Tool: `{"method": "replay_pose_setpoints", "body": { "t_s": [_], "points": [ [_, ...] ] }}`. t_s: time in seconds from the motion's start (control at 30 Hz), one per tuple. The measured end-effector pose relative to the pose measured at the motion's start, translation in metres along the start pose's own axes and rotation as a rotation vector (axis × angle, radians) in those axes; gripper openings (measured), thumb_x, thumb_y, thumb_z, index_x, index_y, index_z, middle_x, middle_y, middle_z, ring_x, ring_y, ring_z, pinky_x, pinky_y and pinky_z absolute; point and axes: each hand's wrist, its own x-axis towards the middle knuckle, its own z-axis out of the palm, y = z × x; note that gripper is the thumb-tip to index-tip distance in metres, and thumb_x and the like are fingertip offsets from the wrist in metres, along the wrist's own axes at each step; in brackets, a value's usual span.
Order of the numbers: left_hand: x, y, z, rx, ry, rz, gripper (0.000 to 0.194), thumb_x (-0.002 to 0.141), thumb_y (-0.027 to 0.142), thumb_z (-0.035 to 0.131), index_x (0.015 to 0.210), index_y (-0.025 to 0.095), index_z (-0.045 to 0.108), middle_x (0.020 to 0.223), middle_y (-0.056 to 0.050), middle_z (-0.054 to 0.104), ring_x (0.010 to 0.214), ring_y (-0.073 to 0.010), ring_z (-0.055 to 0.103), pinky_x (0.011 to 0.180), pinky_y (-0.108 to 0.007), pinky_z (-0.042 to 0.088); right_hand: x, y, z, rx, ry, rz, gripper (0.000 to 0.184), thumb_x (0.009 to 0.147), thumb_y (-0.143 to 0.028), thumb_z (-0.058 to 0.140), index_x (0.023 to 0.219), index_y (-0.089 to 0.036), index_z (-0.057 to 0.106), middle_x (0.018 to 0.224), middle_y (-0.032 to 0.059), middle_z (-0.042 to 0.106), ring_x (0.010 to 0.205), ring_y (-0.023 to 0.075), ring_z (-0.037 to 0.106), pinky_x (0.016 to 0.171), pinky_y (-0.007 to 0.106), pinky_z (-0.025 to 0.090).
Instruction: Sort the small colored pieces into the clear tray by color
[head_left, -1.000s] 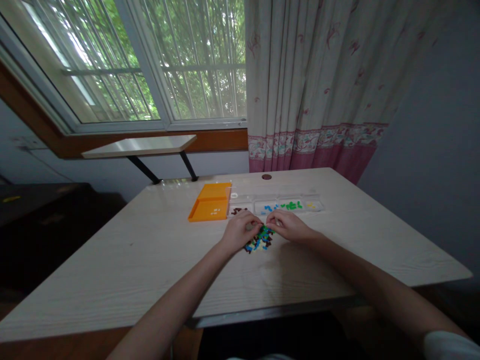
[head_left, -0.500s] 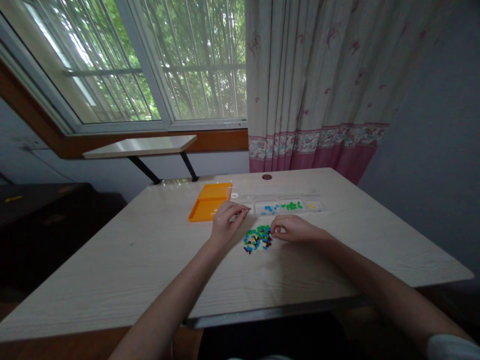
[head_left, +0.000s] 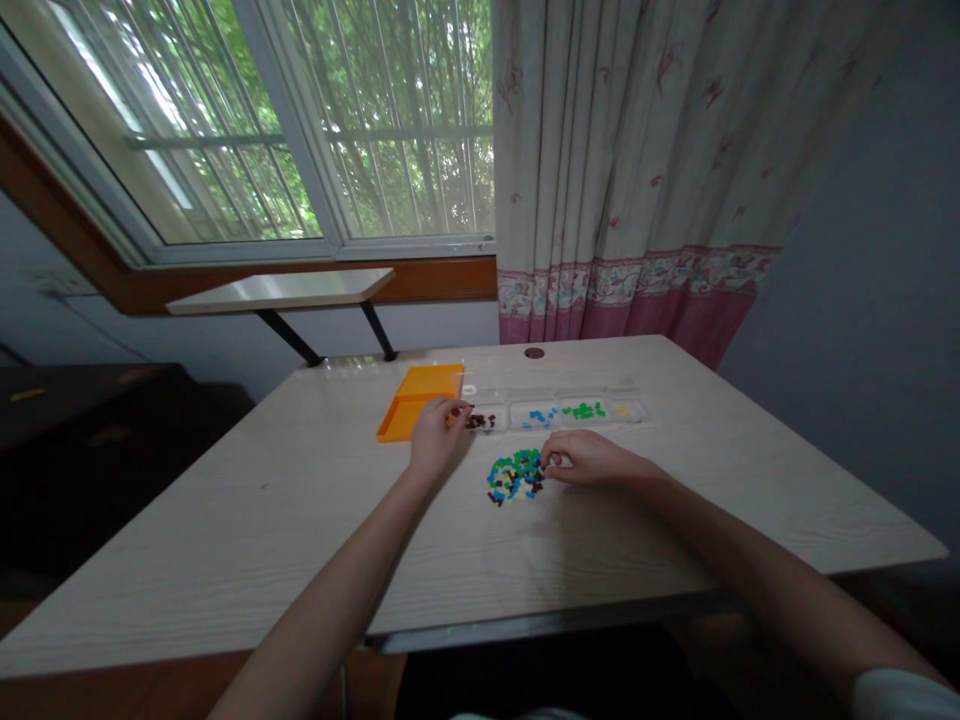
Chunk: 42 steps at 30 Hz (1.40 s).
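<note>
My left hand (head_left: 436, 436) is over the leftmost compartment of a clear plastic tray (head_left: 501, 418), its fingers pinched on a small dark brown piece at the fingertips. Several dark brown pieces (head_left: 481, 422) lie in that compartment. Blue pieces (head_left: 541, 417), green pieces (head_left: 584, 411) and a few yellow pieces (head_left: 622, 411) sit in separate compartments to the right. In front of the tray is a mixed pile of small coloured pieces (head_left: 516, 474). At the pile's right edge my right hand (head_left: 592, 458) is closed, thumb and fingers together; what they hold, if anything, is too small to make out.
An open orange case (head_left: 401, 420) lies left of the tray, close to my left hand. A raised shelf (head_left: 285, 290) on black supports stands at the table's back left. Behind the table (head_left: 247, 520) are a window and a curtain (head_left: 585, 200).
My left hand has moved left and slightly away from me, from the tray's front edge to above the brown pieces, which now show. My right hand has stayed at the pile.
</note>
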Motion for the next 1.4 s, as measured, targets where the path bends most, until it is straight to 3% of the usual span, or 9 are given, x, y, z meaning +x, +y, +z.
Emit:
{"method": "replay_pose_setpoints", "body": {
  "t_s": [0.23, 0.33, 0.57, 0.83, 1.1, 1.27, 1.4],
  "points": [
    [-0.001, -0.005, 0.003, 0.009, -0.071, 0.022, 0.022, 0.082, 0.031, 0.046, 0.085, 0.018, 0.064, 0.080, -0.005, 0.061, 0.077, -0.0161, 0.055, 0.070, -0.027, 0.042, 0.000, 0.001, 0.003, 0.022, 0.015, 0.002, 0.016, 0.078, -0.027, 0.053, 0.086, -0.018, 0.064, 0.078, 0.0033, 0.062, 0.070, 0.0129, 0.055, 0.065, 0.022, 0.039],
    [-0.004, 0.004, 0.002, -0.057, -0.125, 0.110, 0.021, 0.082, 0.030, 0.047, 0.084, 0.018, 0.064, 0.080, -0.005, 0.062, 0.077, -0.0159, 0.055, 0.071, -0.027, 0.043, 0.002, 0.001, 0.003, 0.085, 0.082, -0.010, 0.018, 0.079, -0.030, 0.053, 0.085, -0.017, 0.064, 0.077, 0.0038, 0.062, 0.069, 0.0127, 0.054, 0.064, 0.022, 0.040],
    [-0.020, 0.043, 0.004, -0.195, -0.280, 0.397, 0.016, 0.080, 0.031, 0.053, 0.083, 0.020, 0.064, 0.075, -0.005, 0.061, 0.079, -0.0160, 0.054, 0.071, -0.028, 0.043, 0.010, -0.002, 0.009, 0.196, 0.403, 0.010, 0.029, 0.080, -0.042, 0.052, 0.080, -0.017, 0.066, 0.067, 0.0032, 0.058, 0.064, 0.0123, 0.051, 0.060, 0.022, 0.038],
    [-0.024, 0.056, 0.007, -0.215, -0.256, 0.435, 0.016, 0.080, 0.032, 0.054, 0.081, 0.018, 0.063, 0.074, -0.005, 0.061, 0.077, -0.0164, 0.054, 0.070, -0.028, 0.043, 0.012, -0.011, 0.013, 0.291, 0.441, 0.018, 0.034, 0.078, -0.047, 0.053, 0.075, -0.015, 0.066, 0.066, 0.0037, 0.057, 0.057, 0.0101, 0.048, 0.053, 0.020, 0.037],
    [-0.024, 0.055, 0.006, -0.324, -0.183, 0.398, 0.010, 0.077, 0.023, 0.055, 0.082, 0.017, 0.062, 0.076, -0.005, 0.059, 0.077, -0.0149, 0.054, 0.070, -0.028, 0.044, 0.011, -0.007, 0.009, 0.179, 0.388, 0.030, 0.026, 0.079, -0.039, 0.054, 0.081, -0.016, 0.064, 0.069, 0.0028, 0.058, 0.061, 0.0100, 0.049, 0.056, 0.020, 0.036],
    [-0.022, 0.054, 0.000, -0.382, -0.021, 0.348, 0.009, 0.077, 0.019, 0.057, 0.083, 0.016, 0.062, 0.078, -0.005, 0.061, 0.077, -0.0139, 0.055, 0.070, -0.026, 0.044, 0.000, 0.001, -0.008, -0.048, 0.200, 0.069, 0.017, 0.080, -0.031, 0.053, 0.080, -0.018, 0.063, 0.070, 0.0015, 0.060, 0.065, 0.0114, 0.051, 0.059, 0.020, 0.034],
    [-0.020, 0.055, -0.007, -0.382, 0.059, 0.322, 0.009, 0.075, 0.019, 0.060, 0.083, 0.016, 0.064, 0.075, -0.005, 0.061, 0.073, -0.0133, 0.055, 0.066, -0.025, 0.044, -0.004, 0.002, -0.013, -0.107, 0.096, 0.063, 0.016, 0.080, -0.027, 0.052, 0.080, -0.018, 0.064, 0.071, 0.0014, 0.062, 0.064, 0.0112, 0.052, 0.058, 0.020, 0.033]
  ]
}}
